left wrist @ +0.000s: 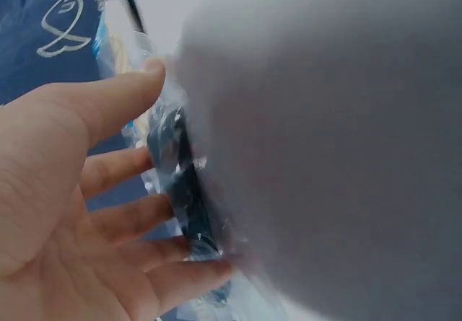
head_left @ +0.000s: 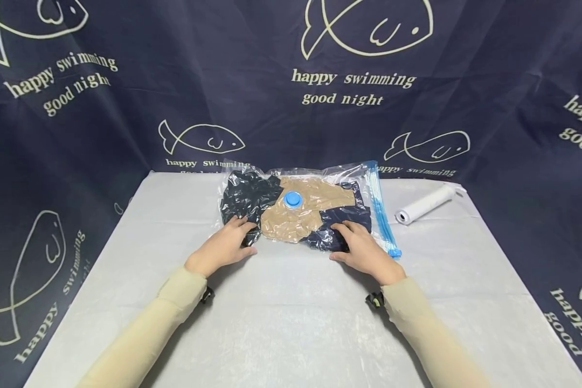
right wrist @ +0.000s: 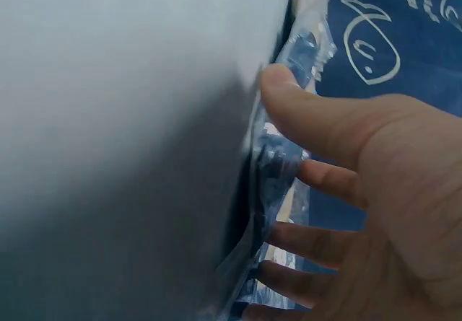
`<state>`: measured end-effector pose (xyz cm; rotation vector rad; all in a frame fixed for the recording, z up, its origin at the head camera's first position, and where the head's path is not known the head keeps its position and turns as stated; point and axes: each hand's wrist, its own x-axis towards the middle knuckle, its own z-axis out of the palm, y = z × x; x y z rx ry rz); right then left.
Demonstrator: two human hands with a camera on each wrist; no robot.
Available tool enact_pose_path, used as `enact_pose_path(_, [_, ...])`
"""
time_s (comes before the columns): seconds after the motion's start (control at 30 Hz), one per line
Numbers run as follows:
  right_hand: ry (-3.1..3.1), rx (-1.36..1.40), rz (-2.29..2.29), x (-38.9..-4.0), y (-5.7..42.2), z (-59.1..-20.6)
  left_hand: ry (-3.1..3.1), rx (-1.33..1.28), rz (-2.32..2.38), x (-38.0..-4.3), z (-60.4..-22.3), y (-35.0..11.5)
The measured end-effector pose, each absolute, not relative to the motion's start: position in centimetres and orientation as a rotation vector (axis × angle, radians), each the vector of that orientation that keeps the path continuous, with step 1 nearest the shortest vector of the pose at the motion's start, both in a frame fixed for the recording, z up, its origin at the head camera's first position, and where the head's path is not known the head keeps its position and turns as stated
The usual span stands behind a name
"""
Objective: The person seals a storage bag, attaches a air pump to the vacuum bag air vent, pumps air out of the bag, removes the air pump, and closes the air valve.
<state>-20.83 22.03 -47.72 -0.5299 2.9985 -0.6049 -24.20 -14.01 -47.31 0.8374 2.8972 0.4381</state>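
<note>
A clear vacuum storage bag (head_left: 291, 226) lies flat on the table, with dark green, beige and navy folded cloth inside. On its top sits a round blue valve cap (head_left: 292, 199), and a blue zip strip (head_left: 381, 210) runs along its right end. My left hand (head_left: 224, 243) rests its fingers on the dark green part, thumb at the near edge. Over the navy part, my right hand (head_left: 362, 249) touches the bag likewise. Both wrist views show fairly straight, spread fingers against the crinkled plastic, with the left thumb (left wrist: 130, 97) and right thumb (right wrist: 310, 112) along its near side.
A white cylindrical hand pump (head_left: 425, 205) lies to the right of the bag. The table has a pale grey cover (head_left: 291, 328). Dark blue fabric (head_left: 271, 108) printed with fish and lettering hangs behind and at both sides.
</note>
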Motion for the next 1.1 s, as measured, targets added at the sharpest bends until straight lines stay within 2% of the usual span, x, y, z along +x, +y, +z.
enact_pose_path(0.43, [2.981, -0.494, -0.623, -21.17, 22.03, -47.74, 2.891, 0.762, 0.393, -24.27, -46.36, -13.06])
enact_pose_path(1.1, [2.977, -0.476, -0.623, -20.72, 22.12, -47.69, 2.906, 0.779, 0.435, -23.88, -47.08, -13.26])
